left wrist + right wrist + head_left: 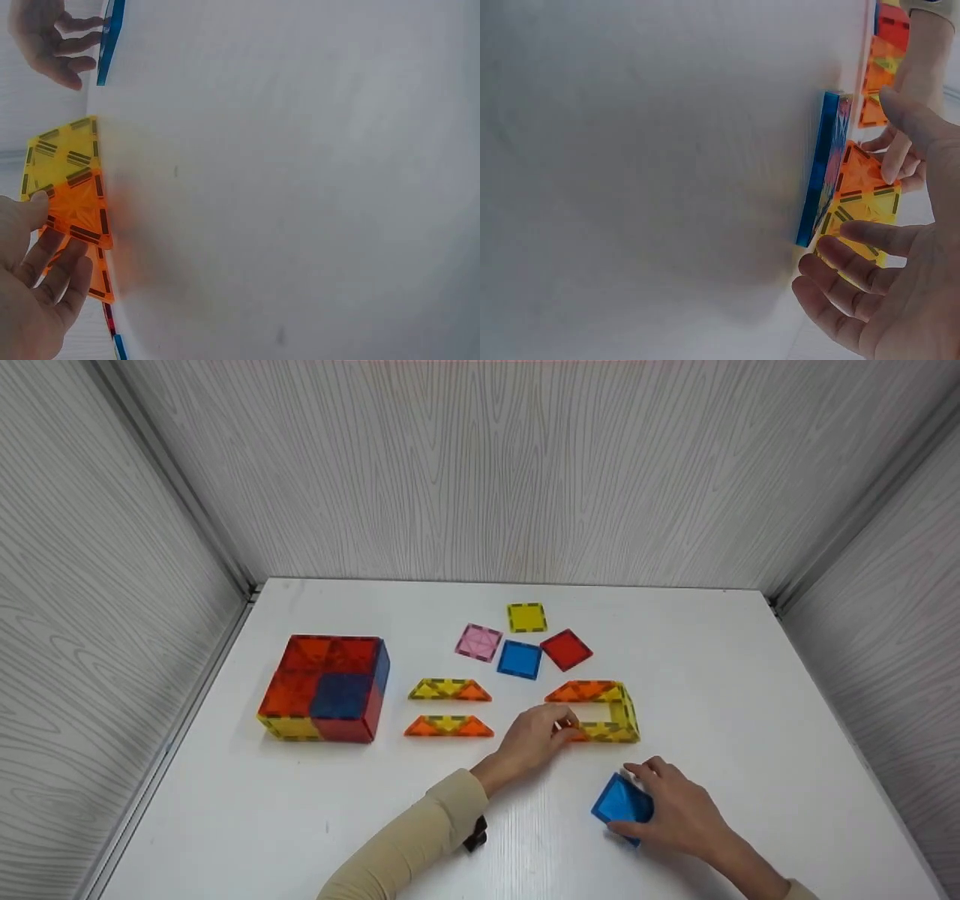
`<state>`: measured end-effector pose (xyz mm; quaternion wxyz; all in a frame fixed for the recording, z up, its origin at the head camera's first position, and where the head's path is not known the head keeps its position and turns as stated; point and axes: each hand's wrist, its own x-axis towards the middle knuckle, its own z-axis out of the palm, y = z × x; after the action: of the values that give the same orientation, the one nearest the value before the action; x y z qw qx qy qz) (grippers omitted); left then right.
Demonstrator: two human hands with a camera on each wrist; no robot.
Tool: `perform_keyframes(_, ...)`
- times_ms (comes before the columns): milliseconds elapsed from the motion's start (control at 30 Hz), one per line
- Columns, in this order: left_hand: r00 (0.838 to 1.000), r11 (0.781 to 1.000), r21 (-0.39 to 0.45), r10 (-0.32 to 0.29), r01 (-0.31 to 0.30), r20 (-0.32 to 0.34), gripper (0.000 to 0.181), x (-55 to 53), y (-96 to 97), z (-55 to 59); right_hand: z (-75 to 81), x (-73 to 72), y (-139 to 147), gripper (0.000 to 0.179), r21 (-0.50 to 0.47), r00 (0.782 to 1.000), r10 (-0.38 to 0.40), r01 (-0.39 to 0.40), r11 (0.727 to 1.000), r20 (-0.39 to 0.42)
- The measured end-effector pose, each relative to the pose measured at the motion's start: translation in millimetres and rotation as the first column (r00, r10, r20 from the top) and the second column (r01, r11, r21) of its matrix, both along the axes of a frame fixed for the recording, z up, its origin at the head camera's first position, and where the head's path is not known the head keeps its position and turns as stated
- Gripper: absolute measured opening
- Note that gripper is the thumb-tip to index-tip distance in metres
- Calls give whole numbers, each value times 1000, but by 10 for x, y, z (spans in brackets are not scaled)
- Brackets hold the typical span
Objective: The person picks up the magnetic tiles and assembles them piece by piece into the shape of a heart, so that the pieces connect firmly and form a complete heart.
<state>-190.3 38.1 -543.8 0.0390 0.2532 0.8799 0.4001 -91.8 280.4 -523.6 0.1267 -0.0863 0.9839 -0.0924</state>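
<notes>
A standing frame of yellow and orange magnetic tiles (619,730) is right of the table's middle, its left side without a wall. My left hand (534,739) pinches the orange triangle tile (79,210) at the left end of its near wall, thumb on one face and fingers by the other. Nearer the front edge lie blue square tiles (619,801), apparently a small stack. Around them my right hand (681,814) hovers with fingers spread; in the right wrist view its fingertips stand apart from the blue tiles (821,169).
Two orange-and-yellow tile strips (450,689) lie left of the frame. Behind are loose squares: yellow (527,617), pink (478,643), blue (519,659) and red (566,649). A box of coloured tiles (345,695) stands at left. A small black object (476,837) is partly behind the left sleeve.
</notes>
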Motion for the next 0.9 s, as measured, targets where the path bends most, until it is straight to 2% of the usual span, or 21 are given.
perform_keyframes(200,1000,1000,-4,-2,2,-2,13,2,-7,1,-74,32,-55,98,26,1000,2,-2,1000,-9)
perform_keyframes(400,1000,1000,1,-5,5,-20,13,-6,-20,8,-72,-20,-14,93,-49,1000,-10,11,999,21)
perform_keyframes(500,1000,1000,-2,-2,2,-15,13,-3,-11,15,10,-84,63,92,-101,999,-11,14,995,34)
perform_keyframes(600,1000,1000,-11,3,-4,-11,13,2,-4,20,145,-168,162,88,-184,999,28,-25,983,15)
perform_keyframes(767,1000,1000,-16,7,-7,-8,12,3,-3,23,365,-364,270,79,-328,991,108,-128,936,-77)
perform_keyframes(900,1000,1000,-9,5,-5,15,13,3,-8,23,494,-586,280,77,-375,981,144,-184,909,-134)
